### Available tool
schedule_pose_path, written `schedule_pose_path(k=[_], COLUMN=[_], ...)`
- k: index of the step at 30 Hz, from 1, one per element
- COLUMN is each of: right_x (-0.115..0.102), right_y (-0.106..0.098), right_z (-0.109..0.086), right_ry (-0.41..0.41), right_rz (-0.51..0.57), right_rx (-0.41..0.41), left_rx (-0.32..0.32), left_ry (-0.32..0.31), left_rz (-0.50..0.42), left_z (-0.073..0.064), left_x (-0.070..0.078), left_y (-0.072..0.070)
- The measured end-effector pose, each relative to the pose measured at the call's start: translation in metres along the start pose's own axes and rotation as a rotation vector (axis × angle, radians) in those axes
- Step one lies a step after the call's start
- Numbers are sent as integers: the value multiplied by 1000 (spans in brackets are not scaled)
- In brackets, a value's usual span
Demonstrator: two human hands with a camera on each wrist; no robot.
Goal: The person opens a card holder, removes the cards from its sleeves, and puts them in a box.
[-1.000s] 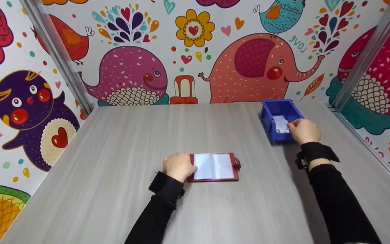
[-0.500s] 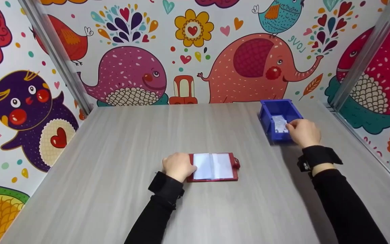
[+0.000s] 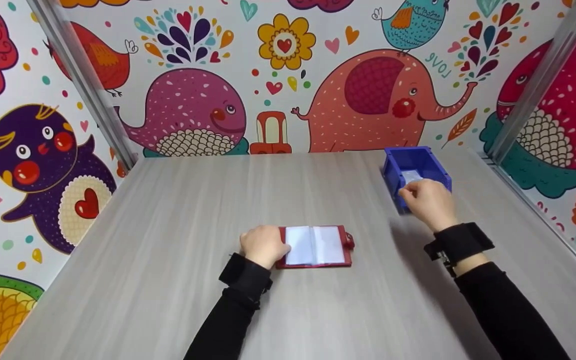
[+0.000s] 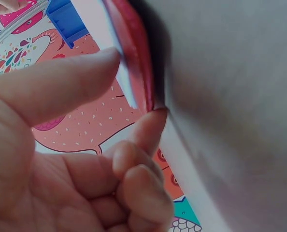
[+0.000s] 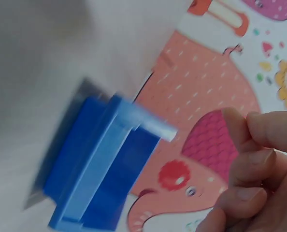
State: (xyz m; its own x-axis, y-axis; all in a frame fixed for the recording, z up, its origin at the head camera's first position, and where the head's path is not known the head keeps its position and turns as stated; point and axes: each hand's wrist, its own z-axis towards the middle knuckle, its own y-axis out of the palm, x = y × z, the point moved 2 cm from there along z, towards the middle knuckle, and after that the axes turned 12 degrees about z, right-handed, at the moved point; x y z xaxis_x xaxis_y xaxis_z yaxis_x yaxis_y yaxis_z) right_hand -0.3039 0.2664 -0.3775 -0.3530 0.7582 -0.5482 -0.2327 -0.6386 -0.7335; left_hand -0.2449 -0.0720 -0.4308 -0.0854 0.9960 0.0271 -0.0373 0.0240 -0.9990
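A small red card holder with a snap tab lies spread flat on the table, its pale clear sleeves facing up. My left hand pinches its left edge. In the left wrist view the thumb presses on the sleeve side and the index fingertip touches the lower edge of the red cover. My right hand is raised over the near rim of a blue bin, thumb and index fingertips together. Nothing shows between those fingertips in the right wrist view. A whitish flat piece lies inside the bin, partly behind the hand.
The grey wood-grain table meets a back wall printed with cartoon animals. Metal posts stand at both back corners. The bin sits near the right back part of the table.
My right hand has lifted off the whitish piece in the bin and moved left and nearer to me. My left hand and the card holder have stayed in place.
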Motion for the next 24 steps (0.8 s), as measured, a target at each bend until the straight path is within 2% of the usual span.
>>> schedule_pose_path(k=[5,10,13,17,24], right_x=[-18,-30,-37,-42,-44], right_y=[16,28,34,42,52], right_z=[-8,-13,-16,-20,-27], right_ry=[-65,-72,-86,-119,-198], right_rz=[27,54,59,55,0], right_rx=[-10,-38,-43,-33,34], left_rx=[9,7,27,97,283], left_ry=[-1,-6,-6,-11,2], left_rz=[-1,-6,-5,-17,-44], left_z=[0,-1,-1,-1,-1], left_x=[0,0,-1,-2,-2], left_y=[1,-1,-3,-6,-10])
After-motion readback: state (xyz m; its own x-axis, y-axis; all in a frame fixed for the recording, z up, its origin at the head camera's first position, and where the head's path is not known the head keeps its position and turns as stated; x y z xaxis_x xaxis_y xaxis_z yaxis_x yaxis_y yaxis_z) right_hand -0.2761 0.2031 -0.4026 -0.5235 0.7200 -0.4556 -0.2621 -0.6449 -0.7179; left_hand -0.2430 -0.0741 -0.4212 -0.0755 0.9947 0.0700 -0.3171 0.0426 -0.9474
